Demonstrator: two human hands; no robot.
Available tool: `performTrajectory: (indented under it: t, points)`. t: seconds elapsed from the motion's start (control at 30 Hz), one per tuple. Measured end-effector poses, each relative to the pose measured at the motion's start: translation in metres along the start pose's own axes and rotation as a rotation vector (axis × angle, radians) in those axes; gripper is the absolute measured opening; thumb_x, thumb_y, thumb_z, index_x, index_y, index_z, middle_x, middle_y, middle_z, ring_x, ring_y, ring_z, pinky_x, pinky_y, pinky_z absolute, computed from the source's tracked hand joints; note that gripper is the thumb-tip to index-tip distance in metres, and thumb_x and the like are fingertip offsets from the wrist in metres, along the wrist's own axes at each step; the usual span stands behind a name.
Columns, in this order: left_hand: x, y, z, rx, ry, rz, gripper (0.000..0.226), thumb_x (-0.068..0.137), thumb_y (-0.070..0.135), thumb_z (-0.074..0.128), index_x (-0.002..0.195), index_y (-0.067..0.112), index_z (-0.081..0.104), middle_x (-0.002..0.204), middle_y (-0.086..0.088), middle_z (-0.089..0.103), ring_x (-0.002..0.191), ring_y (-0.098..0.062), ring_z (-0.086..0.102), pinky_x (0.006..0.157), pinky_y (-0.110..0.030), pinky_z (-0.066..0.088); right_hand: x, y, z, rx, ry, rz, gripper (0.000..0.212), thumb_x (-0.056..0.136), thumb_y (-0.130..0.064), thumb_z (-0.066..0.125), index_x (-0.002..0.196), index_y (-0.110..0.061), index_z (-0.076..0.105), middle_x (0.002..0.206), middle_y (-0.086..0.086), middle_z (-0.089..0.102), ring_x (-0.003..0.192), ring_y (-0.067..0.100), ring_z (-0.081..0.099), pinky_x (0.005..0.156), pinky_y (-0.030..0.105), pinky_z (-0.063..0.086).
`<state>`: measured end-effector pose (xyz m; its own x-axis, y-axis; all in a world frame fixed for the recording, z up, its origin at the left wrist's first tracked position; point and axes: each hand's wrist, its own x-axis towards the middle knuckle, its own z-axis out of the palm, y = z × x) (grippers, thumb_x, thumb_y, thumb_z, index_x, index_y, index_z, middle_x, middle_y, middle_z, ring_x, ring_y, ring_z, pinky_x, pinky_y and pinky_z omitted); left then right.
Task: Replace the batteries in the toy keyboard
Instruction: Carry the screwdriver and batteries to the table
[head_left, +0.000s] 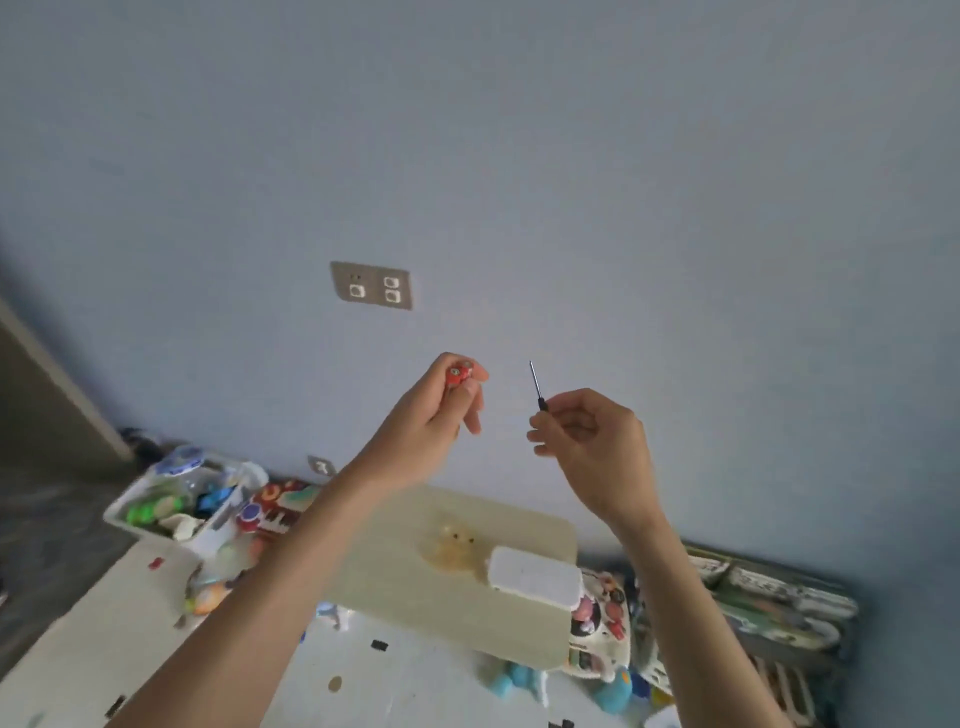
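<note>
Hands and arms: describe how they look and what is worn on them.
The left hand and right hand are bare, without gloves. No rings show on the fingers, no watch or bracelet at the wrists. Both forearms are uncovered, with no sleeves in view.

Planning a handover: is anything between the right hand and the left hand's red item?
Nothing visible: open air separates the right hand, gripping a thin black-handled screwdriver, from the small red battery pinched in the left hand.

Single wide-angle head-worn view, forward toward the blue wall (571, 156), beige table (415, 597) close along the bottom.
</note>
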<state>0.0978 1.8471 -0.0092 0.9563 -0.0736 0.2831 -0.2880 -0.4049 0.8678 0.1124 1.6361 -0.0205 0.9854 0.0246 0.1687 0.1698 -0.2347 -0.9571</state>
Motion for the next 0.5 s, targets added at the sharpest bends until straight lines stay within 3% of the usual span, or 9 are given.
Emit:
performTrajectory:
  t: [0.23,0.3,0.37,0.43,0.5]
  points:
    - [0.096,-0.049,0.012,-0.062,-0.225,0.069,0.02,0.113,0.023,0.039,0.122,0.015,0.056,0.092,-0.013,0.061,0.083,-0.025,0.064,0.076,-0.045,0.047,0.049,0.028,0.012,-0.085,0.192,0.122,0.004,0.091,-0.012,0.074,0.093,-0.015,0.074,0.077,0.003,0.081,0.071,0.02,0.08,0.074,0.048,0.067]
    - [0.107,-0.069,0.016,-0.044,-0.251,0.056,0.02,0.114,0.022,0.038,0.123,0.014,0.055,0.092,-0.021,0.059,0.084,-0.03,0.062,0.077,-0.042,0.045,0.061,0.043,0.019,-0.098,0.196,0.156,0.003,0.091,-0.013,0.074,0.093,-0.015,0.074,0.076,0.002,0.081,0.072,0.021,0.08,0.075,0.048,0.067]
    - [0.11,-0.094,0.02,-0.035,-0.276,0.016,0.02,0.115,0.019,0.037,0.124,0.011,0.054,0.092,-0.025,0.055,0.079,-0.023,0.06,0.077,-0.036,0.045,0.071,0.062,0.027,-0.116,0.177,0.182,0.003,0.092,-0.014,0.075,0.095,-0.014,0.075,0.077,0.001,0.081,0.073,0.02,0.081,0.075,0.047,0.067]
    - [0.111,-0.124,0.027,-0.027,-0.284,-0.011,0.02,0.115,0.022,0.037,0.124,0.013,0.053,0.085,-0.013,0.053,0.074,-0.017,0.055,0.075,-0.033,0.044,0.079,0.088,0.037,-0.136,0.141,0.196,0.005,0.092,-0.013,0.075,0.097,-0.012,0.075,0.079,0.002,0.081,0.073,0.018,0.08,0.076,0.044,0.067]
    - [0.107,-0.168,0.038,-0.021,-0.277,-0.045,0.019,0.115,0.027,0.037,0.122,0.018,0.052,0.076,0.014,0.048,0.07,-0.016,0.048,0.071,-0.035,0.043,0.084,0.124,0.05,-0.138,0.098,0.22,0.005,0.092,-0.012,0.075,0.097,-0.012,0.075,0.079,0.002,0.081,0.074,0.018,0.08,0.077,0.044,0.067]
